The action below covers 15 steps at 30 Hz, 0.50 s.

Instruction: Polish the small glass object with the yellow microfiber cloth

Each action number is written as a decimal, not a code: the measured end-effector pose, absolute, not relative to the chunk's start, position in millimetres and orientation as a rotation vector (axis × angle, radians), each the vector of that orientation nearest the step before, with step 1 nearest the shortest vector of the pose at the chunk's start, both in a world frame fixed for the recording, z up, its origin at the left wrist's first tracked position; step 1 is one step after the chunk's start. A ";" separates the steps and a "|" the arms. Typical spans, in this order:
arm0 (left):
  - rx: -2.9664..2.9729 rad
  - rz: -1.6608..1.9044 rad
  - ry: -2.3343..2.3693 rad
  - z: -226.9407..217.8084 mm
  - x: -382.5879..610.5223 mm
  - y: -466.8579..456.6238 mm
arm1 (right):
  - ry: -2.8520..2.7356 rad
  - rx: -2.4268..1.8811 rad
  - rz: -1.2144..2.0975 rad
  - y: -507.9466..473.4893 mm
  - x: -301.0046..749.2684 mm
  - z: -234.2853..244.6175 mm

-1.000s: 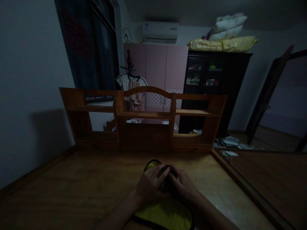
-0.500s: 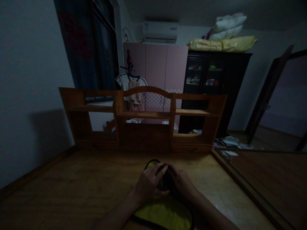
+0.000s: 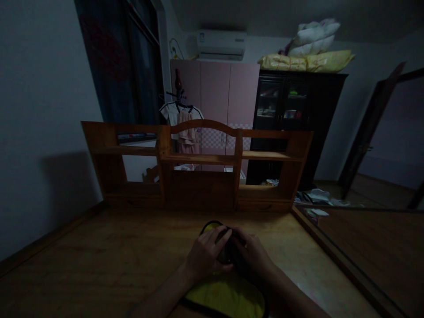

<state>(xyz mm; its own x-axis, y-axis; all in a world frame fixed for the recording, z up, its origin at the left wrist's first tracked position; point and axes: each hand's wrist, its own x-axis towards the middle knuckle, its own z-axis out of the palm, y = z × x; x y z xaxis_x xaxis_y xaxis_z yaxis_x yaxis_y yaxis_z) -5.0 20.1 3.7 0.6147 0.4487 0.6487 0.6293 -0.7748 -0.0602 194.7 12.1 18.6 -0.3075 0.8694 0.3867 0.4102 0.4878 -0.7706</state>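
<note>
- Fingers of the left hand (image 3: 205,249) curl over a dark object (image 3: 226,254), thumb under its near end, so I read that hand as holding it.
- The right hand (image 3: 254,252) crowds in from the other side, fingers bent narrow; their tips sink into shadow, and I cannot tell whether they grip the object or only rest against it.
- What the dark object is, I can't make out from here: the hands cover most of it and its outline melts into the gloom.
- It sits above a yellow cloth (image 3: 228,293) with black edging, on the near part of the desk (image 3: 132,251). I see the cloth's far tip past the left hand and its broad near end; the middle is hidden, and the bottom of my view clips the near edge.
- Both forearms run out of my picture at the bottom.
- Across the desk stands a wooden shelf (image 3: 200,190); it blocks the lower parts of the hanging clothes (image 3: 188,126) and the pink wardrobe (image 3: 215,88).
- Behind the glass of the black cabinet (image 3: 327,106), the contents are too dim for me to name.
</note>
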 end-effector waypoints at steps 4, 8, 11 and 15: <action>-2.553 -0.902 -0.833 3.4 -4.4 19.3 | -1.924 -0.954 0.748 10.8 194.9 18.4; -2.542 -0.873 -0.791 6.9 -3.4 16.6 | -1.921 -0.880 0.840 7.2 193.5 17.5; -2.540 -0.854 -0.755 8.5 -3.2 15.8 | -1.944 -0.827 0.916 5.3 193.7 16.7; -2.552 -0.856 -0.746 7.6 -3.2 17.0 | -1.996 -0.841 0.830 8.5 194.5 10.5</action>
